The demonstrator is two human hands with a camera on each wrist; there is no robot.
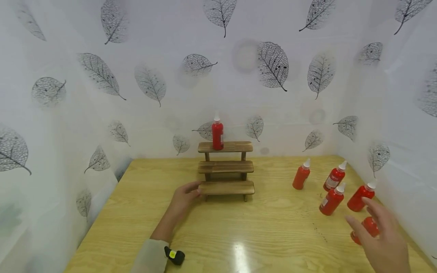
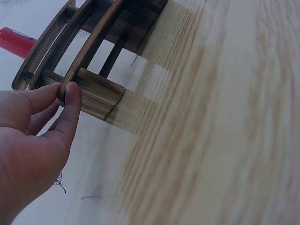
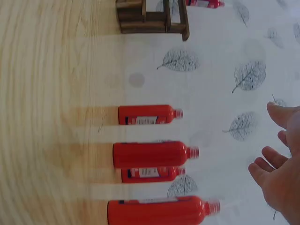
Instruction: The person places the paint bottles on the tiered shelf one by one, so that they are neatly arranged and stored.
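Note:
A three-step wooden stand (image 1: 226,167) stands near the back of the table, and a red bottle with a white nozzle cap (image 1: 217,136) is upright on its top step. My left hand (image 1: 182,198) pinches the left end of the lowest step between thumb and fingers, as the left wrist view shows closely. On the right, my right hand (image 1: 387,237) is over the red bottles, thumb and fingers spread apart with nothing between them. Nearest to it are one red bottle (image 1: 356,198) just beyond its fingertips and another red bottle (image 1: 370,226) partly hidden behind the hand.
More red bottles stand at the right: one bottle (image 1: 301,177) nearer the stand, a second bottle (image 1: 334,178) and a third bottle (image 1: 331,201) close together. A leaf-patterned white curtain (image 1: 239,102) surrounds the light wooden table (image 1: 269,227) at the back and sides.

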